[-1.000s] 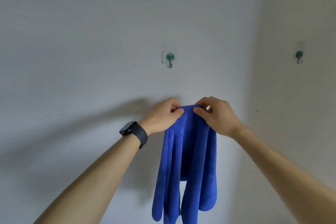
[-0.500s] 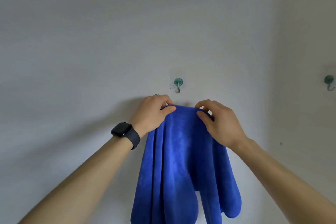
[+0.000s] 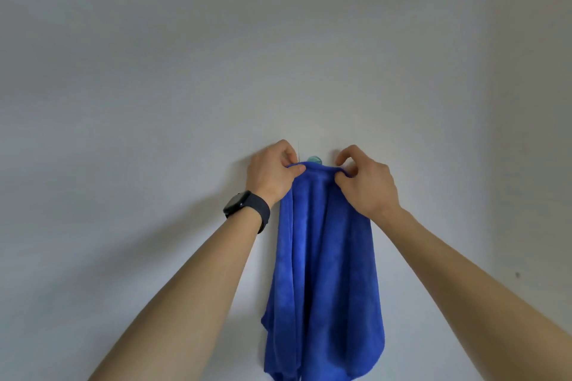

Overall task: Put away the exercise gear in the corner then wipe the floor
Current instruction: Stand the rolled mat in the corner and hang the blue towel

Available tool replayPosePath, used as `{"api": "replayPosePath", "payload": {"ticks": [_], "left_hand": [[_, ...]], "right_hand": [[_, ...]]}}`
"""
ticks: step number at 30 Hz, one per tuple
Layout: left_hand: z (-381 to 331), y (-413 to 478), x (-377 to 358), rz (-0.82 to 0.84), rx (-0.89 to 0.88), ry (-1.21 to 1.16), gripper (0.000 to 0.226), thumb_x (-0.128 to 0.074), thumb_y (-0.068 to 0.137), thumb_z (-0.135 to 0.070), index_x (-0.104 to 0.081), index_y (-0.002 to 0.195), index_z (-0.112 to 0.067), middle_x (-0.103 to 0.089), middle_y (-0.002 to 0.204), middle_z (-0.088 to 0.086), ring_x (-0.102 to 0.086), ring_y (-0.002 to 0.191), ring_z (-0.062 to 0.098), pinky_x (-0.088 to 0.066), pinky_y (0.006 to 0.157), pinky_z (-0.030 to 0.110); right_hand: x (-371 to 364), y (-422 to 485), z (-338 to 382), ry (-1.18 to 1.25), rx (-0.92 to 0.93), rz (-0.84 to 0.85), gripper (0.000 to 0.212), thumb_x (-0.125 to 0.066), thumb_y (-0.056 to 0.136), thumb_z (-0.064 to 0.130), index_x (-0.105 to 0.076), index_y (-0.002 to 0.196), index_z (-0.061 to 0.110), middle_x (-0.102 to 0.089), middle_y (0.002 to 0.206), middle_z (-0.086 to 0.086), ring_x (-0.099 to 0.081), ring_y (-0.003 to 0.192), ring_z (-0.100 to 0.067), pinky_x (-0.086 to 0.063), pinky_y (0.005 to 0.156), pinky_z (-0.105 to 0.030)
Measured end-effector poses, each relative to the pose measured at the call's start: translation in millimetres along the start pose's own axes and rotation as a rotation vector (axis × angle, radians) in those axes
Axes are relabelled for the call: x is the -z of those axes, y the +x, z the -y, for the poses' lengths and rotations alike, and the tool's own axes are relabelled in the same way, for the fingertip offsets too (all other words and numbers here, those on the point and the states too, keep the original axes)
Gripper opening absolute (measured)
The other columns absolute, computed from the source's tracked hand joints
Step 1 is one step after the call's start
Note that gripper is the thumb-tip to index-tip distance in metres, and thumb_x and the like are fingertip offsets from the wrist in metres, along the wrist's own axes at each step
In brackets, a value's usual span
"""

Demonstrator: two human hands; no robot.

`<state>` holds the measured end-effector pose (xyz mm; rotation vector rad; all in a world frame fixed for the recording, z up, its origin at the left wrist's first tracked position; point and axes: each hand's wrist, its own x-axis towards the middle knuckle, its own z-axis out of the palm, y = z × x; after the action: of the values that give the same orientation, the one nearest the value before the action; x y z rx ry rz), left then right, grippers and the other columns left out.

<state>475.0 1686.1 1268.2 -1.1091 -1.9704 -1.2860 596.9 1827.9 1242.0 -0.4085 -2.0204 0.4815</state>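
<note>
Left hand [image 3: 272, 175] and right hand [image 3: 363, 184] both pinch the top edge of the blue cloth [image 3: 325, 257], holding it up against the white wall [image 3: 154, 86], right at the green hook [image 3: 315, 159].

no readable text, labels or numbers anywhere

Plain home room; white wall [image 3: 154, 102] with adhesive hook [image 3: 314, 159].
</note>
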Motion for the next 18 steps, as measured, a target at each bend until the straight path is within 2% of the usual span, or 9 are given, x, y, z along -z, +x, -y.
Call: {"api": "replayPosePath", "payload": {"ticks": [2, 7, 9, 11, 14, 18], "left_hand": [[0.7, -1.1, -0.2, 0.020, 0.014, 0.030, 0.017, -0.077, 0.081, -0.023, -0.061, 0.078, -0.024, -0.062, 0.070, -0.010, -0.058, 0.069, 0.008, -0.042, 0.060, 0.018], [13.8, -23.0, -10.8, 0.074, 0.043, 0.062, 0.012, -0.077, 0.081, -0.027, -0.065, 0.078, -0.026, -0.066, 0.073, -0.011, -0.064, 0.075, 0.010, -0.049, 0.065, 0.023], [18.6, -38.2, -16.5, 0.018, 0.036, 0.009, 0.010, -0.074, 0.085, -0.029, -0.065, 0.081, -0.026, -0.066, 0.076, -0.011, -0.063, 0.074, 0.009, -0.044, 0.061, 0.019], [22.7, -54.2, -23.6, -0.060, -0.023, 0.019, 0.006, -0.068, 0.091, -0.030, -0.065, 0.090, -0.025, -0.066, 0.083, -0.008, -0.062, 0.076, 0.011, -0.044, 0.061, 0.020], [31.0, -82.6, -39.6, -0.076, -0.100, 0.035, 0.019, -0.053, 0.099, -0.028, -0.064, 0.114, -0.025, -0.065, 0.100, -0.002, -0.062, 0.089, 0.018, -0.053, 0.075, 0.036], [46.8, -130.6, -59.1, -0.012, -0.131, 0.099, 0.038, -0.043, 0.101, -0.027, -0.049, 0.139, -0.031, -0.064, 0.108, -0.002, -0.060, 0.098, 0.017, -0.054, 0.080, 0.039]], "right_hand": [[-4.4, -2.4, 2.6, -0.011, -0.027, 0.036, 0.017, -0.056, 0.083, 0.021, -0.061, 0.095, 0.032, -0.065, 0.089, 0.011, -0.060, 0.084, -0.021, -0.048, 0.065, -0.031], [-16.9, -19.9, -6.8, -0.004, -0.012, 0.025, 0.019, -0.057, 0.088, 0.021, -0.068, 0.099, 0.032, -0.065, 0.085, 0.014, -0.061, 0.083, -0.015, -0.047, 0.065, -0.026], [-22.2, -26.9, -11.8, 0.034, -0.009, 0.039, 0.022, -0.058, 0.090, 0.023, -0.070, 0.102, 0.036, -0.066, 0.087, 0.018, -0.061, 0.085, -0.009, -0.044, 0.066, -0.016], [-27.2, -35.5, -15.0, 0.074, 0.012, 0.050, 0.025, -0.056, 0.093, 0.025, -0.071, 0.108, 0.037, -0.071, 0.096, 0.019, -0.063, 0.089, -0.004, -0.042, 0.070, -0.009], [-35.3, -54.4, -21.0, 0.084, 0.073, 0.017, 0.031, -0.048, 0.100, 0.026, -0.067, 0.122, 0.038, -0.072, 0.109, 0.013, -0.064, 0.099, -0.007, -0.047, 0.081, -0.018], [-50.5, -88.8, -33.0, 0.023, 0.134, -0.038, 0.041, -0.041, 0.103, 0.027, -0.051, 0.141, 0.037, -0.062, 0.116, 0.006, -0.059, 0.095, -0.010, -0.050, 0.082, -0.029]]}}
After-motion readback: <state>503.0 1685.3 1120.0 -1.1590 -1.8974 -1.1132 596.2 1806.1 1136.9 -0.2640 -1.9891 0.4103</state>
